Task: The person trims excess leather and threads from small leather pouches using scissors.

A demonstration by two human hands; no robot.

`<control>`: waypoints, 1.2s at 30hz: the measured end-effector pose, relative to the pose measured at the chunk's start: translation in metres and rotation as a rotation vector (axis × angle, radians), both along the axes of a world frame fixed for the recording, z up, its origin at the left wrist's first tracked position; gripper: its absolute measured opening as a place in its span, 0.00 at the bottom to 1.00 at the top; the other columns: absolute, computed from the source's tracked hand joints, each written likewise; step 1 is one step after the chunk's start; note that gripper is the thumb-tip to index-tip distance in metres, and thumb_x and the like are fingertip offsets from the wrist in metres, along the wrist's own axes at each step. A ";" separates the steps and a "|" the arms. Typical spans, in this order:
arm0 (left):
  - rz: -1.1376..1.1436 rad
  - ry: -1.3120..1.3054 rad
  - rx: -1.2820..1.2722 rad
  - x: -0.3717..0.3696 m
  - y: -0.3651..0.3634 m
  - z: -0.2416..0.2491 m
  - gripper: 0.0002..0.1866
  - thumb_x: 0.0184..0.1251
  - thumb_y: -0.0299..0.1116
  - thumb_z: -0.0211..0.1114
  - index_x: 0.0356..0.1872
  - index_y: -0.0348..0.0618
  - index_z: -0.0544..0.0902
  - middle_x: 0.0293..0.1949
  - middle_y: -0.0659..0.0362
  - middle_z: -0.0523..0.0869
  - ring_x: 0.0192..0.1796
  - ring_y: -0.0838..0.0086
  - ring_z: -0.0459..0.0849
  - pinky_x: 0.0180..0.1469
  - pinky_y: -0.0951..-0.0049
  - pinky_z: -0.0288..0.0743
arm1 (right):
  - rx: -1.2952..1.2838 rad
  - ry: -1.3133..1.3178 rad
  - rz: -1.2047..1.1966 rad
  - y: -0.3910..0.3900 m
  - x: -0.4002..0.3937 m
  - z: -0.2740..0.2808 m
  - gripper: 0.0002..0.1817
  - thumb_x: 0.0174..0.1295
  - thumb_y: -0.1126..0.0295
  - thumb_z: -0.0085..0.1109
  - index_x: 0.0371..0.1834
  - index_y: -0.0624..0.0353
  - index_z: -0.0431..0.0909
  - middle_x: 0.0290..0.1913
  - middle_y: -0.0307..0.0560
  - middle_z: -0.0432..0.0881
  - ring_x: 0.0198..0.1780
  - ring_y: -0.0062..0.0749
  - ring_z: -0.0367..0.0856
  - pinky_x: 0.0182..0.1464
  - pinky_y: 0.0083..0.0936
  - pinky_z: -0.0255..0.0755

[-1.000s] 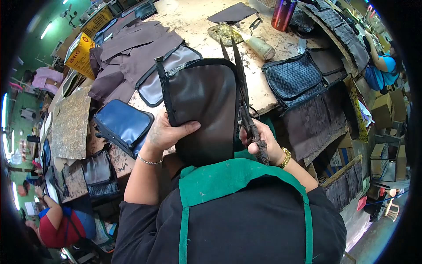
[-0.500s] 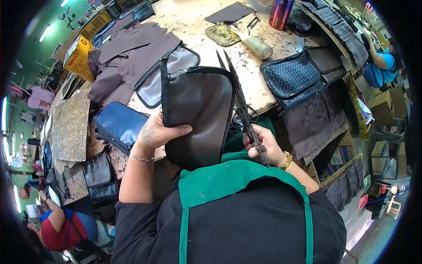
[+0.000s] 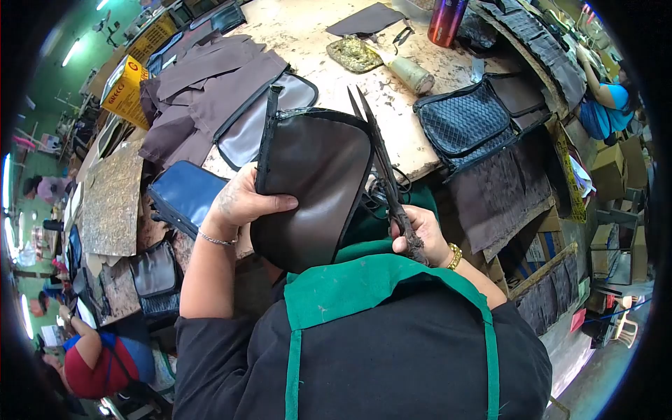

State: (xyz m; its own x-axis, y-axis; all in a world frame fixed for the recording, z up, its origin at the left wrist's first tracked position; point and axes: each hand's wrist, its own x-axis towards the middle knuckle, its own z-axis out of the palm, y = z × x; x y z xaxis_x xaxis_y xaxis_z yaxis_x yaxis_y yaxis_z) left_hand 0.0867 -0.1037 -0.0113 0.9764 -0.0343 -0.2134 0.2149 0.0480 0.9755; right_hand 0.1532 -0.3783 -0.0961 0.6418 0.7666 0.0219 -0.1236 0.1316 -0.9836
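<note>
My left hand [image 3: 245, 199] grips the left edge of a dark brown leather-like piece [image 3: 311, 175] with black edging, its thumb lying on the face. The piece is held up, slightly tilted, over the near edge of the worktable [image 3: 294, 21]. My right hand [image 3: 422, 238] is closed round the handles of large dark scissors [image 3: 385, 161]. Their blades point up and away, a little apart, beside the piece's right edge. Fingers behind the piece are hidden.
Brown sheets [image 3: 217, 84], a grey panel [image 3: 276, 112] and a blue pouch [image 3: 187, 192] lie left. A woven black pouch [image 3: 465, 126], brush [image 3: 409, 73] and red-purple bottle [image 3: 446, 22] are right. Co-workers [image 3: 105, 360] [image 3: 605, 98] are at both sides.
My left hand has shifted slightly left with the brown piece, which has tilted and now stands farther from the scissors. My right hand and the scissors have barely moved.
</note>
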 end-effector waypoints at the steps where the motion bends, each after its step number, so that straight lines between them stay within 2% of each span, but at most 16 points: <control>1: -0.017 0.023 -0.011 0.000 0.002 0.001 0.22 0.41 0.18 0.66 0.44 0.36 0.76 0.39 0.63 0.80 0.41 0.80 0.75 0.47 0.79 0.67 | -0.001 -0.023 -0.004 0.000 -0.001 0.000 0.20 0.38 0.63 0.72 0.18 0.57 0.65 0.20 0.30 0.64 0.23 0.13 0.60 0.23 0.13 0.55; 14: -0.154 0.001 0.163 0.006 0.021 0.019 0.22 0.41 0.19 0.66 0.43 0.35 0.76 0.39 0.64 0.80 0.42 0.81 0.74 0.48 0.79 0.66 | -0.131 -0.038 0.037 -0.015 0.001 0.011 0.21 0.39 0.62 0.72 0.14 0.59 0.65 0.17 0.31 0.65 0.20 0.12 0.61 0.20 0.14 0.55; 17: -0.212 -0.021 0.189 0.010 0.030 0.020 0.23 0.40 0.20 0.67 0.44 0.35 0.75 0.39 0.64 0.80 0.42 0.81 0.74 0.49 0.79 0.66 | -0.174 -0.121 0.035 -0.020 0.005 0.010 0.22 0.40 0.62 0.71 0.12 0.59 0.64 0.16 0.31 0.64 0.20 0.12 0.59 0.19 0.14 0.54; 19: -0.295 -0.006 0.310 0.012 0.036 0.023 0.24 0.39 0.21 0.68 0.44 0.34 0.75 0.40 0.63 0.80 0.41 0.81 0.74 0.49 0.80 0.65 | -0.219 -0.212 0.053 -0.023 0.008 0.009 0.23 0.40 0.62 0.71 0.11 0.59 0.63 0.14 0.32 0.62 0.18 0.12 0.57 0.18 0.15 0.53; 28: -0.246 0.121 0.140 0.016 0.038 0.017 0.23 0.38 0.21 0.69 0.42 0.35 0.76 0.39 0.63 0.80 0.40 0.81 0.74 0.47 0.82 0.66 | -0.258 -0.261 0.050 -0.022 0.007 0.006 0.23 0.42 0.61 0.70 0.11 0.59 0.62 0.13 0.32 0.60 0.18 0.13 0.55 0.18 0.16 0.52; 32: -0.303 0.076 0.200 0.014 0.033 0.013 0.23 0.38 0.23 0.69 0.42 0.36 0.77 0.36 0.65 0.79 0.39 0.82 0.73 0.46 0.82 0.65 | -0.242 -0.205 0.102 -0.019 0.011 0.004 0.23 0.43 0.60 0.69 0.13 0.59 0.63 0.14 0.33 0.60 0.19 0.14 0.55 0.19 0.16 0.52; 34: -0.340 0.073 0.230 0.013 0.034 0.006 0.23 0.38 0.23 0.69 0.42 0.36 0.77 0.35 0.65 0.79 0.38 0.81 0.73 0.46 0.82 0.66 | -0.171 -0.346 0.137 -0.017 0.014 0.007 0.23 0.43 0.60 0.69 0.14 0.60 0.62 0.14 0.34 0.59 0.20 0.14 0.55 0.19 0.17 0.53; 36: -0.353 0.076 0.246 0.011 0.036 0.002 0.23 0.38 0.23 0.69 0.42 0.35 0.76 0.35 0.65 0.79 0.39 0.81 0.73 0.46 0.82 0.65 | -0.188 -0.305 0.132 -0.017 0.012 0.005 0.23 0.43 0.61 0.69 0.14 0.60 0.62 0.14 0.34 0.59 0.20 0.14 0.55 0.19 0.17 0.52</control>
State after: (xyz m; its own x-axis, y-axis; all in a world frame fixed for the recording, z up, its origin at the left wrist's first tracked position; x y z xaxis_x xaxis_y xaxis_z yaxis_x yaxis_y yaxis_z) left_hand 0.0982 -0.0681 -0.0097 0.8951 -0.3022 -0.3278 0.2483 -0.2729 0.9294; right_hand 0.1653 -0.3951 -0.0911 0.5231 0.8510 0.0476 0.1747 -0.0524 -0.9832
